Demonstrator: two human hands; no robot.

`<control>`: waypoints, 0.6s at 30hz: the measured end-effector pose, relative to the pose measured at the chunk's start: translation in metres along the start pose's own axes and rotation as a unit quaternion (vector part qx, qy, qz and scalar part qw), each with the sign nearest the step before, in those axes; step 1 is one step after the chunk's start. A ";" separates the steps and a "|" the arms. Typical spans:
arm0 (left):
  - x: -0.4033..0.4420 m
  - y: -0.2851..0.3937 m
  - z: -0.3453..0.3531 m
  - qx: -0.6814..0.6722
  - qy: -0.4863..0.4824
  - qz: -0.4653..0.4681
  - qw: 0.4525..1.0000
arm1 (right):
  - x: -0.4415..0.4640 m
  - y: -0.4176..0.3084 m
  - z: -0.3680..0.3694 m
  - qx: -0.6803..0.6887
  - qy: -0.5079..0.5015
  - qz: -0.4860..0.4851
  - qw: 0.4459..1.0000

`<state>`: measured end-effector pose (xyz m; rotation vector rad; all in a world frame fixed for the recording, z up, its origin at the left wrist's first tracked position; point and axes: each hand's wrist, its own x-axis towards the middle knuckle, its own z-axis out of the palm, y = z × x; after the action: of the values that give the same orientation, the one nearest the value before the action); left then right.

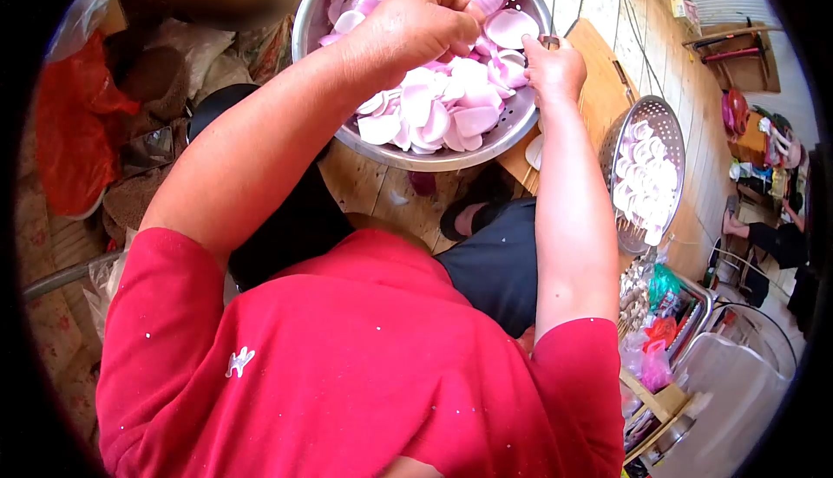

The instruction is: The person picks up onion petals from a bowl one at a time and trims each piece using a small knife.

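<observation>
A large metal colander [304,22] full of pale pink and white petal-like slices [434,109] stands at the top centre. Over the slices is my left hand [425,22], its fingers drawn together; whether something small is between them cannot be made out. My right hand [555,70] is closed at the colander's right rim, around a thin, dark, skewer-like tool [554,9] that points upward. Beside and beneath this hand lies a wooden board [590,70] with thin sticks on it.
A second colander [675,122] with threaded-looking slices is at the right. Below it are a tray with bags and a clear plastic container [729,400]. A red bag [74,131] lies at the left. Another person [777,239] sits at the far right.
</observation>
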<state>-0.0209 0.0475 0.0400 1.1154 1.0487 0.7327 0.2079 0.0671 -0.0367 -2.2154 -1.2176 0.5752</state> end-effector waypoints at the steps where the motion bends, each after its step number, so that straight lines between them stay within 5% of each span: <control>1: 0.001 0.000 0.000 0.002 -0.004 -0.006 1.000 | 0.003 -0.001 0.002 -0.023 0.005 -0.016 1.000; 6: 0.006 0.000 -0.002 0.032 0.023 -0.012 0.999 | -0.001 -0.003 -0.004 0.028 0.037 -0.030 0.998; 9: 0.007 -0.002 0.004 0.082 0.015 -0.043 0.996 | -0.052 -0.041 -0.033 0.230 -0.055 0.040 0.971; 12: -0.004 -0.014 0.017 0.049 -0.047 -0.070 0.995 | -0.080 -0.037 -0.032 0.264 -0.098 0.053 0.958; 18: -0.016 -0.024 0.022 0.038 0.017 -0.095 0.995 | -0.117 -0.030 -0.043 0.296 -0.126 0.041 0.946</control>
<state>-0.0072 0.0184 0.0242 1.0545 1.2023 0.5655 0.1561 -0.0306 0.0277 -1.7162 -0.9092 1.1222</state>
